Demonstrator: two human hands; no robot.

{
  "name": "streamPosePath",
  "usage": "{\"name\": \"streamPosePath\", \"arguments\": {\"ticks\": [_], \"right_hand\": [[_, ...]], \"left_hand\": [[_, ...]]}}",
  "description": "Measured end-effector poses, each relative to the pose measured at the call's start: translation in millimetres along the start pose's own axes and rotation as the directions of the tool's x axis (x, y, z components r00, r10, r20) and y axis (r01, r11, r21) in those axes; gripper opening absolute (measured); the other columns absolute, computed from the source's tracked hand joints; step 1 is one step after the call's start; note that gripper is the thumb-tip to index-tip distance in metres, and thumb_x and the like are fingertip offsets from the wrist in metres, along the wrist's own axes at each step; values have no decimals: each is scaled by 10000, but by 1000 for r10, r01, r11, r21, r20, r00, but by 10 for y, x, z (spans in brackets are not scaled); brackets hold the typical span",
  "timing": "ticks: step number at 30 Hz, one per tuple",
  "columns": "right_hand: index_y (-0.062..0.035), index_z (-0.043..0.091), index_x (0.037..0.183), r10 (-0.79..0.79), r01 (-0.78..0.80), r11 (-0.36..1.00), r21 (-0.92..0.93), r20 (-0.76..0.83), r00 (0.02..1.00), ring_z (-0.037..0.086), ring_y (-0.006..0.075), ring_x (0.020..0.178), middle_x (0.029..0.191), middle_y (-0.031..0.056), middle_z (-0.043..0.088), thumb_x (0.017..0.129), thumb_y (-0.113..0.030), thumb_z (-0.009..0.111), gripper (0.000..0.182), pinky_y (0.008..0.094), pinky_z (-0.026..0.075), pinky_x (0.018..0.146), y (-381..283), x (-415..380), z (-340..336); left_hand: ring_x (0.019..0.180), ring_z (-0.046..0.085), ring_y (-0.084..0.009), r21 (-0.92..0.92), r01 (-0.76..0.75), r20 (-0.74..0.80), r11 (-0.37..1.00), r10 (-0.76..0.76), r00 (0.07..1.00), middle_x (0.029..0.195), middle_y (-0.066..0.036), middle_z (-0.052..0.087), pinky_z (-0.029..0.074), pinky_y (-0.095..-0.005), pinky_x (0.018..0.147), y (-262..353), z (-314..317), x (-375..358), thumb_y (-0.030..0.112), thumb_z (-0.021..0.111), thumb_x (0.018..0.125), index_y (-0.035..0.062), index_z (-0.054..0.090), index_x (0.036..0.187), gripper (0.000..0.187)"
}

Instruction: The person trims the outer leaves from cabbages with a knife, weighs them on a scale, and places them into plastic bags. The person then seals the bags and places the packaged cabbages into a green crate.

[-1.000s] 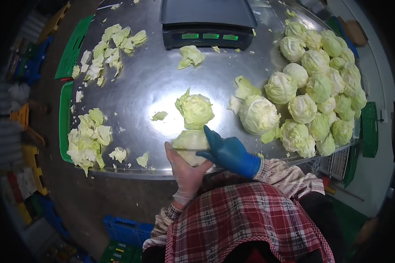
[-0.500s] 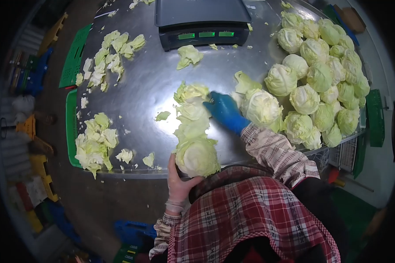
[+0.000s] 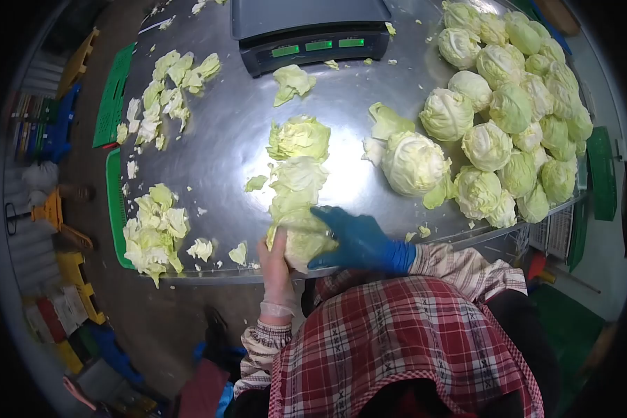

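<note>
Holding a pale green cabbage (image 3: 302, 246) between my two hands, I have it right in front of me at the near edge of the metal surface (image 3: 219, 164). It looks roundish, with no long axis that I can make out, and neither hand is nearer, since both touch it. My left hand (image 3: 275, 268) cups its left side, one finger laid up along it; my right hand (image 3: 366, 240), in a blue glove, wraps the right side with the fingers bent in over it. The fingertips are partly blurred, so I cannot tell whether they pinch a single leaf.

Directly beyond the cabbage, loose leaves (image 3: 298, 175) run away from me in a line, ending at a crumpled leaf clump (image 3: 298, 139); these take up the space straight ahead of my hands. A lone leaf (image 3: 292, 83) lies farther out, just before the scale (image 3: 313, 49).

Ahead and to the right, nearer my right hand, sits another head (image 3: 414, 166) with torn leaves around it, and past it the piled heads (image 3: 501, 129) crowd the right side. On my left, well apart from my hands, lie a near leaf heap (image 3: 153, 233) and a far leaf heap (image 3: 171, 90), with green crates (image 3: 113, 97) beyond the edge.
</note>
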State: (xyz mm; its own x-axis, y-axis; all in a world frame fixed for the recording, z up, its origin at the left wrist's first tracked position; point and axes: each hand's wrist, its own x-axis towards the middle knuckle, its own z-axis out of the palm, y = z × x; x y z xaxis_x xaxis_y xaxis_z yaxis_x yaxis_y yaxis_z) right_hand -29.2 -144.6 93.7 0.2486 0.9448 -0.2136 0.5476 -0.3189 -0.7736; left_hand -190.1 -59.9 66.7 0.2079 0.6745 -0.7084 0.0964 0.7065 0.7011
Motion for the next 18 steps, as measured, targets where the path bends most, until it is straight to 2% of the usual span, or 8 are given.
{"name": "streamPosePath", "arguments": {"ticks": [3,5,6,8,13,15,17,18], "right_hand": [[-69,513,1255,79,-70,993,-93,90,993,633,276,924,1220,183,542,711,-447,726,696,359,510,784,44,-49,26],[-89,511,1264,-148,149,988,43,-24,989,602,290,1024,1245,190,527,698,-380,752,681,369,501,835,263,-35,19],[-120,533,1250,-146,149,985,85,-48,988,641,303,875,1213,192,551,696,-330,737,627,358,512,788,318,-10,32],[-111,558,1220,-168,171,974,150,-32,985,644,293,858,1205,194,556,698,-312,733,586,348,515,777,386,70,-6],[-118,610,1163,-199,178,967,183,103,975,647,212,886,1099,158,629,750,-164,701,426,312,512,772,494,219,-170],[-7,616,1096,-127,124,904,409,-20,992,568,84,593,717,39,628,761,-104,683,355,239,481,555,680,323,-204],[4,624,977,190,-286,766,576,223,956,519,105,439,612,54,579,762,-144,685,268,253,439,430,561,388,-362],[17,617,951,245,-310,702,641,191,950,497,97,410,591,48,557,770,-150,684,256,243,411,394,499,400,-359]], "left_hand": [[851,583,-179,119,108,-13,987,-108,994,1059,-125,526,507,-264,558,74,127,-141,385,631,827,-4,379,1231,615],[810,590,-175,126,117,-32,985,-114,993,1062,-129,525,492,-256,469,44,138,-155,410,634,816,8,384,1236,633],[814,589,-177,109,125,-3,986,-125,992,1060,-128,524,495,-262,481,52,157,-170,403,633,818,6,382,1240,632],[817,588,-178,93,128,30,987,-132,991,1058,-127,523,499,-268,494,47,192,-179,396,632,820,4,380,1244,630],[993,532,-221,35,-69,53,997,67,996,1133,-152,511,460,-324,829,-247,139,-35,360,620,834,-29,379,1268,631],[1028,516,-225,-27,-75,81,997,77,994,1152,-152,507,428,-328,875,-207,152,-81,354,614,837,-31,384,1272,624],[1062,499,-228,-91,-74,111,993,84,990,1171,-152,503,395,-332,922,-220,154,-75,347,607,841,-34,389,1275,617],[1061,503,-225,-117,-62,124,991,77,989,1178,-148,502,401,-332,917,-262,111,-55,335,596,848,-35,396,1273,599]]}}
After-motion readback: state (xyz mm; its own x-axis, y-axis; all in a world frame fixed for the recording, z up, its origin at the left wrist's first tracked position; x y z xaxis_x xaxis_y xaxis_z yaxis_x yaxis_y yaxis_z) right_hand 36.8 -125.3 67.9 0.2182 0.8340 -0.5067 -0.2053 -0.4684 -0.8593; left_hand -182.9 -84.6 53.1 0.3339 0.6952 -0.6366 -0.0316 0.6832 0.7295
